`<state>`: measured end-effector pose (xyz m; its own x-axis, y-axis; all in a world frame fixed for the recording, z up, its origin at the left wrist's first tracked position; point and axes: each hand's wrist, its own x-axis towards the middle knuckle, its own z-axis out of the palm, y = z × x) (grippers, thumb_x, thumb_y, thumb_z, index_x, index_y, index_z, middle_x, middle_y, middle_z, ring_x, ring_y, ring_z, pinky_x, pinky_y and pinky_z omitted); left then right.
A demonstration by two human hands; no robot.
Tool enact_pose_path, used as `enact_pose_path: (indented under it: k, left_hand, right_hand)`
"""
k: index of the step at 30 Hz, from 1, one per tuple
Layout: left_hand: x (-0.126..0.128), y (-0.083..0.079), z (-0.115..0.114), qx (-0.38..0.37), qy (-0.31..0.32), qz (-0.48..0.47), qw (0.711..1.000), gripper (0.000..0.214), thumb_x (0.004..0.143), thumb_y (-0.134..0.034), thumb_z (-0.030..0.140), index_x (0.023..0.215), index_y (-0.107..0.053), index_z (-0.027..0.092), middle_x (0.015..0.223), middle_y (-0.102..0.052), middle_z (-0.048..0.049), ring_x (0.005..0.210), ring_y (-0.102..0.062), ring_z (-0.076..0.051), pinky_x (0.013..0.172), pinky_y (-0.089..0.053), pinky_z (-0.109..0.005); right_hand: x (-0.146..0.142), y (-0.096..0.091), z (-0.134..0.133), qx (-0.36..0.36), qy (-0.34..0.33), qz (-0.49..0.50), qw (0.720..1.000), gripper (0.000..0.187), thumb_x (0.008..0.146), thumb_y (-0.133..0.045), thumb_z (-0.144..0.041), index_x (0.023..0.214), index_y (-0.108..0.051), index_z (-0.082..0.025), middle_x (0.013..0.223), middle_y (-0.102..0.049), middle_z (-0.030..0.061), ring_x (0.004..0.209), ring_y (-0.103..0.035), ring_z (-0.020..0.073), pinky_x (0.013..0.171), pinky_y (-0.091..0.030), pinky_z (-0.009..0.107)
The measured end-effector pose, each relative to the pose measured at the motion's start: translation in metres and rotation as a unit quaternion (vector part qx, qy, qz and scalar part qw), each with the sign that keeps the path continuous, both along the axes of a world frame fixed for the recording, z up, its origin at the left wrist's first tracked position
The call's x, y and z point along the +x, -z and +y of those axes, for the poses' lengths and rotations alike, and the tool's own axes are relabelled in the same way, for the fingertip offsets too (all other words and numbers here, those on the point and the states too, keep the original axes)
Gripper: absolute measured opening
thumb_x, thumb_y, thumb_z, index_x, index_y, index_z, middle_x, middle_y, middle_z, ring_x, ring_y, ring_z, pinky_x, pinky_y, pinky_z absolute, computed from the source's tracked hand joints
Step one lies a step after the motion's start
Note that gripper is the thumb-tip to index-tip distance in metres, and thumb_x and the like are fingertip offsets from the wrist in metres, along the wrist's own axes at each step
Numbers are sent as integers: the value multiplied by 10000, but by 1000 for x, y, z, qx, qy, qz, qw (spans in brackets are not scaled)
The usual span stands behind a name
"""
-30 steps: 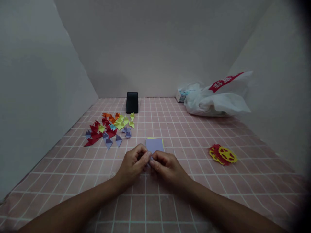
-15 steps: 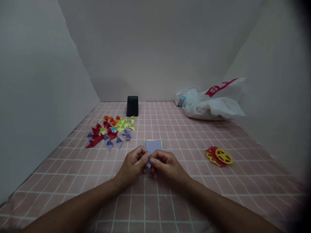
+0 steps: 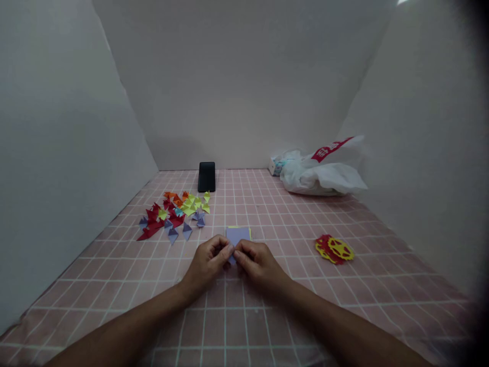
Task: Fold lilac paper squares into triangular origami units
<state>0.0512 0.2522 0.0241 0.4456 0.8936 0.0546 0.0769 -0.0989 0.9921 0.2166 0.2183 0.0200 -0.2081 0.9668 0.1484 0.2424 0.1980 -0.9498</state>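
Head view: the left hand (image 3: 210, 260) and right hand (image 3: 260, 262) pinch a small purple paper piece (image 3: 232, 260), well inside the side edges of the worktop (image 3: 286, 224). Probably light and easily creased, it suits a gentle fingertip hold at its edges.

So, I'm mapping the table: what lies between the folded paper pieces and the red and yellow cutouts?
In the head view: a paper stack; by its near edge, the left hand and right hand pinch a purple piece.
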Motion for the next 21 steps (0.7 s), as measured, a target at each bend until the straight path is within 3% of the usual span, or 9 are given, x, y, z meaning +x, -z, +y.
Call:
enact_pose_path:
  k: [4,10,13,16,21]
  left_hand:
    - [1,-2,-4,45,-13,7,999,311,875,-592,440,721,-564,172,638,-536,26,564,-533,-120,563,-433,-234]
    - [10,-4,-10,30,-51,0,998,340,878,-562,478,708,-524,186,587,-533,32,518,-524,-129,537,-414,-241]
    - [13,-5,-13,77,-77,28,994,364,910,-523,481,686,-497,196,538,-479,48,489,-482,-129,517,-371,-242]
    - [14,-5,-16,110,-99,46,988,365,925,-521,466,677,-477,203,526,-448,57,478,-470,-128,505,-349,-243]
    - [16,-3,-17,50,-52,2,997,339,929,-517,496,775,-513,194,583,-547,35,502,-544,-140,528,-417,-252]
  right_hand:
    - [-2,-1,0,39,9,-9,999,248,878,-524,-245,636,-537,-189,593,-509,-19,565,-439,115,555,-331,263]
    - [-4,2,-1,-18,15,70,997,257,869,-546,-289,634,-523,-188,553,-524,-25,511,-467,106,501,-344,236]
    - [-5,3,-1,-3,21,79,997,259,841,-579,-282,610,-507,-189,535,-523,-30,499,-474,100,498,-358,229]
    - [-6,4,-1,-40,-2,142,989,288,850,-584,-345,625,-479,-199,502,-508,-50,436,-454,89,457,-355,220]
    - [-5,5,0,-16,20,162,987,358,865,-611,-471,671,-508,-188,527,-556,-36,455,-515,96,476,-389,216]
